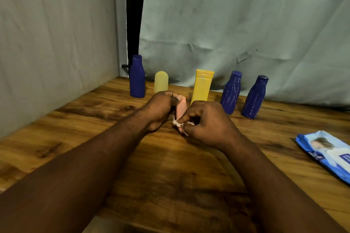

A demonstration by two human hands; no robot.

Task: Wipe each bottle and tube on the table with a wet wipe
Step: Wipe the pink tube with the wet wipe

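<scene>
My left hand (161, 108) grips the upper end of a small pink tube (180, 108) above the middle of the wooden table (94, 119). My right hand (206, 121) pinches a crumpled white wet wipe (178, 123) against the tube's lower end. Along the back stand a tall blue bottle (137, 77), a pale yellow bottle (161, 81), a yellow tube on its cap (202, 86), and two more blue bottles (231, 92) (254, 97).
A blue pack of wet wipes (327, 153) lies at the table's right edge. Grey cloth hangs behind the bottles and a grey wall runs along the left side. A dark gap shows between them.
</scene>
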